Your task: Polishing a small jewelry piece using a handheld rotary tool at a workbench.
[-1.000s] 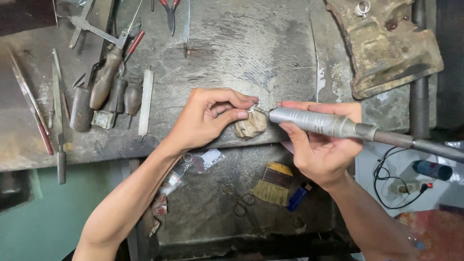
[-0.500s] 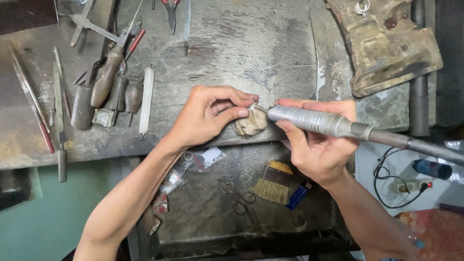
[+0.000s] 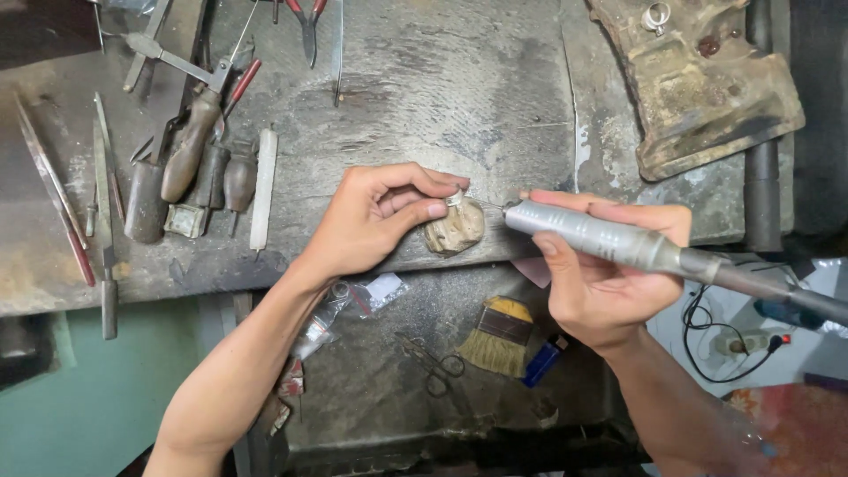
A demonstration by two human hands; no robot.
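My left hand (image 3: 375, 219) pinches a small silver ring (image 3: 455, 199) between thumb and forefinger and rests it on a worn wooden bench peg (image 3: 454, 230) at the front edge of the workbench (image 3: 442, 97). My right hand (image 3: 601, 274) grips a grey rotary handpiece (image 3: 587, 234) like a pen. Its thin bit points left at the ring and appears to touch it. The handpiece's flexible shaft (image 3: 777, 291) runs off to the right.
Files, pliers and wooden-handled tools (image 3: 190, 150) lie at the bench's left, a white stick (image 3: 262, 187) beside them. A rusty metal block (image 3: 698, 84) sits top right. In the tray below lie a brush (image 3: 496, 336), scissors (image 3: 433, 362), a blue lighter (image 3: 541, 360) and plastic bags (image 3: 353, 300).
Both hands hold nearly the same pose. The handpiece tip has stayed at the ring, with only slight shifting of the fingers.
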